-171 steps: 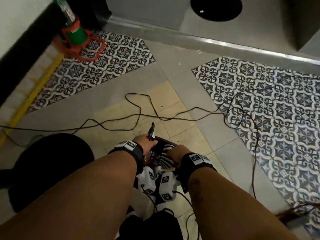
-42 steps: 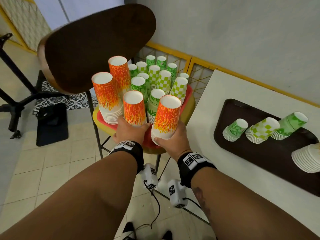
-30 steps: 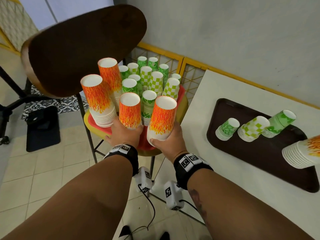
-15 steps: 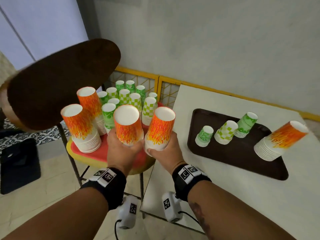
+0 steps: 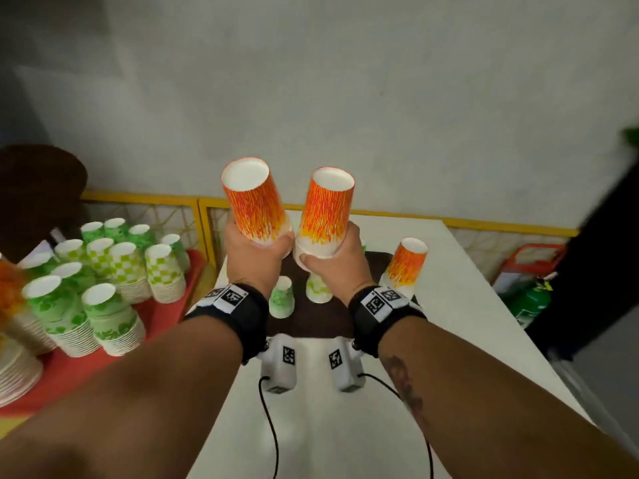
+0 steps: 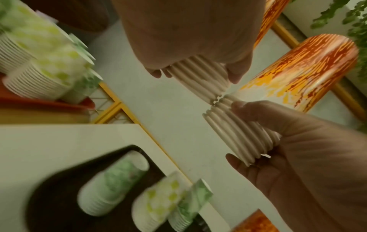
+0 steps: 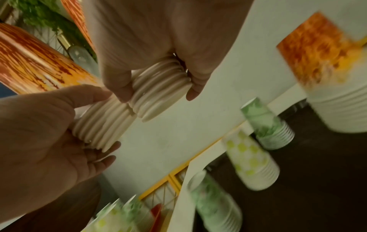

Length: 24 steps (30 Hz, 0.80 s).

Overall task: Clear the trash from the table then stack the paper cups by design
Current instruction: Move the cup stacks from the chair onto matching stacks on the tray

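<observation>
A: What has changed since half a second ago?

B: Both stacks have come up and over. Then, the hands held them low beside the red stool; now they are raised over the near end of the white surface, with the brown tray below them. The stool's green stacks have slid off to the left.

A: Anything hard to make out?

B: The wrists hide much of the tray. Of the cups standing on it, only a green leaf stack, part of a checked stack and an orange stack show. Both wrist views are blurred on the tray cups.

A: And the hands?

B: The left hand is curled round the base of the left orange cup stack, thumb on the near side. The right hand grips the right orange cup stack the same way at its ribbed white rims. The two stacks tilt slightly apart at the top, and their bases touch in the left wrist view.

A: Farther back?

B: A yellow rail runs along the grey wall.
</observation>
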Available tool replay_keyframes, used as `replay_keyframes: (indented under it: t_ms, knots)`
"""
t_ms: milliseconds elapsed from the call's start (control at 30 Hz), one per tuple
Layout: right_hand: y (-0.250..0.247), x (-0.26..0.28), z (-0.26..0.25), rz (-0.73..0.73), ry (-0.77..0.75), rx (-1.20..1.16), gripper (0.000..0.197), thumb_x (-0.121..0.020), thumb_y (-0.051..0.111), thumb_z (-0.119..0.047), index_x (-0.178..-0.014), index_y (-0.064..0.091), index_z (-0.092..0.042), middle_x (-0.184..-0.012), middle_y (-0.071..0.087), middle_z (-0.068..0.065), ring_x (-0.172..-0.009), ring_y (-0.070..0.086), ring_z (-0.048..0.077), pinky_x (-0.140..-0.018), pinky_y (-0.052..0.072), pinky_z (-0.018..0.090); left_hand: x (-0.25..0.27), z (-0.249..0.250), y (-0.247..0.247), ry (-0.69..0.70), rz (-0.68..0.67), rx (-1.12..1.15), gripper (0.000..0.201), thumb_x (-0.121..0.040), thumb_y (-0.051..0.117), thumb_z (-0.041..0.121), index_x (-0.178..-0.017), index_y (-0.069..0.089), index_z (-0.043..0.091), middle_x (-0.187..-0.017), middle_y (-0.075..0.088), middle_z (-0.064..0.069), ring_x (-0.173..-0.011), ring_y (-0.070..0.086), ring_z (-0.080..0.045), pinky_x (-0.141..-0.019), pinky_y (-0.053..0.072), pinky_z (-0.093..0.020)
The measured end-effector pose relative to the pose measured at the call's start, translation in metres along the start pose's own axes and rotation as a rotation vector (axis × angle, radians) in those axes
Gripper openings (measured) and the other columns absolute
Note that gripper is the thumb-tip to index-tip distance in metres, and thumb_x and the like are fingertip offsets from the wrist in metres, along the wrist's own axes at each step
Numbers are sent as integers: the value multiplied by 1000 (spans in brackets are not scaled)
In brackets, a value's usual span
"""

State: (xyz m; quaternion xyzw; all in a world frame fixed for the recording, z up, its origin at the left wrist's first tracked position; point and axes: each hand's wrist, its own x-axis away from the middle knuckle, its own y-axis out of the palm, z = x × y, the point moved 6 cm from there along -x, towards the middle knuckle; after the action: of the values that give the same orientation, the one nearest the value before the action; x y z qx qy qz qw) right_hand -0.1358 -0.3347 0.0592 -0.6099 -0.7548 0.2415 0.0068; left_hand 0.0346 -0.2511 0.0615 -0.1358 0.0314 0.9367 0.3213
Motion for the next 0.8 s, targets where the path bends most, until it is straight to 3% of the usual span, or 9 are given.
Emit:
replay_keyframes:
  t_ms: [167, 300, 467, 667, 800]
  knots:
    - [-99, -39, 34, 108, -22, 74, 86, -58, 88, -35, -129, 41, -25, -122, 58, -3, -111, 60, 16, -94, 51, 35, 29, 6, 87, -17, -81, 2, 73, -65, 88, 31, -122, 44, 23, -114, 64, 2, -100, 63, -15, -88, 49, -32]
    - [-147, -68, 69, 207, 39, 96, 81, -56, 84, -37, -124, 42, -27, -118, 58, -1, -107, 61, 19, -94, 53, 43, 46, -5, 121, -47, -139, -39, 75, -67, 88, 29, -125, 39, 26, -116, 61, 1, -102, 61, -14, -88, 46, -29]
    - [-155, -87, 106, 257, 119, 114, 80, -59, 84, -38, -126, 41, -27, -118, 55, 0, -109, 60, 22, -96, 52, 46, 41, -4, 139, -38, -163, -86, 73, -68, 88, 30, -122, 39, 27, -116, 62, 0, -105, 61, -17, -90, 48, -31]
    - [-144, -86, 154, 269, 214, 144, 81, -58, 85, -36, -126, 42, -22, -118, 55, 3, -109, 60, 26, -95, 52, 49, 21, 16, 159, 11, -251, -77, 68, -72, 86, 31, -118, 36, 32, -109, 57, 11, -92, 55, 8, -77, 43, -15]
    - [-131, -73, 190, 242, 279, 153, 79, -59, 89, -31, -123, 45, -18, -114, 58, 2, -109, 62, 27, -95, 52, 45, 15, 21, 179, 30, -313, -65, 69, -73, 86, 32, -121, 37, 33, -111, 58, 12, -96, 56, 6, -80, 46, -17]
